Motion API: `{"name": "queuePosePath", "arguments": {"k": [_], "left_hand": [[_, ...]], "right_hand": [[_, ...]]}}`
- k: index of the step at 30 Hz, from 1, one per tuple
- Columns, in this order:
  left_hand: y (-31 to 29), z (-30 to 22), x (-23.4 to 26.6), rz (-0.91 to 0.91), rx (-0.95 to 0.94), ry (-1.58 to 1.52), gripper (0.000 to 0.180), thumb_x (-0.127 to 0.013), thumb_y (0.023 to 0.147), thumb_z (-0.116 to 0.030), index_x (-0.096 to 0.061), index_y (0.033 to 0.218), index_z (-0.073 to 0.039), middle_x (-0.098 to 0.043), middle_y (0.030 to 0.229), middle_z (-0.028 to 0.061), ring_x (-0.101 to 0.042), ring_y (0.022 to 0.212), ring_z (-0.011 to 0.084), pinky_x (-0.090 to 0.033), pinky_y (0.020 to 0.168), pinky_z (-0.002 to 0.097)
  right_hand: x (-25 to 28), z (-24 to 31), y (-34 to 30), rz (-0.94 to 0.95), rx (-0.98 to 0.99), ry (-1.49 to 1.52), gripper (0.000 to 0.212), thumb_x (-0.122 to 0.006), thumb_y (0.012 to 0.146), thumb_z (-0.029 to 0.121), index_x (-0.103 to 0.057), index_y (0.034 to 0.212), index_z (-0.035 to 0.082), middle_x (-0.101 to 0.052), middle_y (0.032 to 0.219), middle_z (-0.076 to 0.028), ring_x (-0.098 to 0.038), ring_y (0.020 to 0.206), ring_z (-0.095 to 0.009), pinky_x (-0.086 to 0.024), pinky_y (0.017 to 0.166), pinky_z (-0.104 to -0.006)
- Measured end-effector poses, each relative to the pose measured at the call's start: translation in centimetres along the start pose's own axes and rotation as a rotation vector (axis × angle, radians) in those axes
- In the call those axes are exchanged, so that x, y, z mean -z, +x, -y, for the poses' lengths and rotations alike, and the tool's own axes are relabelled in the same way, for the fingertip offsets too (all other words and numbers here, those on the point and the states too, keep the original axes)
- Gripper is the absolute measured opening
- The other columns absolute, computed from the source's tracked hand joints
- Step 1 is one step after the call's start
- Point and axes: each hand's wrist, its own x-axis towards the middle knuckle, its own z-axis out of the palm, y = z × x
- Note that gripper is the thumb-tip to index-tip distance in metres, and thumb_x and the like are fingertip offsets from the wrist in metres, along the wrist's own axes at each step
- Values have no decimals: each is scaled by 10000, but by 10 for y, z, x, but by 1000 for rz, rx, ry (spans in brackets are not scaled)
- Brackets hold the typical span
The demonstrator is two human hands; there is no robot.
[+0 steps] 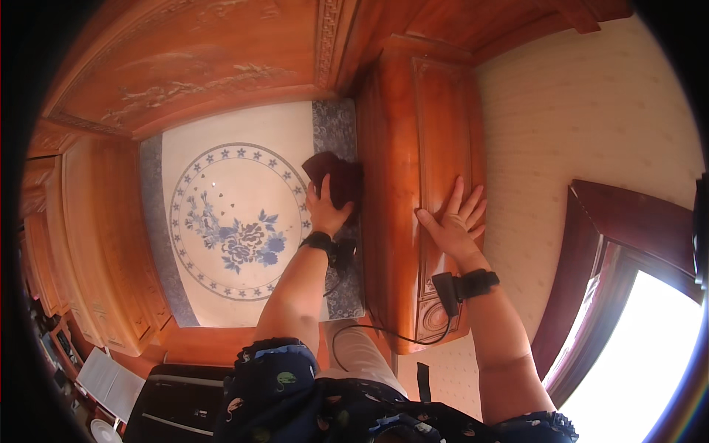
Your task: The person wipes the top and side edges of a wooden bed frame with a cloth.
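A dark brown cloth (334, 171) lies bunched at the right edge of the seat cushion, against the wooden armrest. My left hand (325, 210) presses on this cloth with its fingers over the near side, gripping it. Beneath them, the white cushion (199, 125) has blue-grey borders and a round print of blue flowers ringed by stars. My right hand (456, 221) rests flat on the reddish-brown armrest (391, 148), fingers spread, holding nothing. Each wrist wears a black strap with a small device; a black cable hangs from the right one.
A carved wooden backrest (221, 66) rises behind the cushion. Another wooden armrest (111, 244) stands at left. Patterned wall (576, 111) and a dark-framed bright window (635, 347) are at right. A black case-like object (177, 399) sits at lower left beside a white stool-like piece (111, 384).
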Motion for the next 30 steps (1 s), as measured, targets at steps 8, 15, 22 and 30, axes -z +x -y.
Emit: {"name": "queuePosePath", "arguments": {"k": [8, 15, 22, 30], "left_hand": [[53, -4, -8, 172, 10, 80, 671, -627, 694, -85, -356, 1302, -173, -449, 1248, 153, -472, 1065, 327, -420, 877, 365], [92, -71, 41, 436, 359, -720, 662, -516, 792, -244, -223, 1385, -214, -575, 979, 81, -551, 753, 189, -487, 580, 384], [26, -81, 27, 398, 35, -515, 488, -417, 824, -68, -331, 1300, -3, -522, 1178, 195, -577, 940, 287, -462, 794, 331], [-206, 24, 7, 818, 436, -907, 599, -314, 729, 151, -344, 1296, -38, -463, 1239, 102, -418, 1152, 199, -301, 995, 292]], "right_hand": [[-9, 2, 2, -18, 61, 21, 1041, -565, 703, 640, 100, 1393, 233, 204, 1398, -244, 191, 1266, -467, 14, 935, -663], [-4, -11, 6, -79, 36, -21, 1053, -529, 682, 695, 96, 1393, 233, 195, 1405, -234, 180, 1277, -451, -14, 950, -652], [-8, -12, 9, -75, 31, -41, 1066, -528, 668, 710, 98, 1392, 240, 194, 1405, -234, 184, 1275, -453, -2, 949, -652], [-8, -8, 10, -76, 28, -52, 1058, -519, 676, 709, 111, 1389, 246, 199, 1409, -218, 189, 1284, -427, -2, 956, -645]]}}
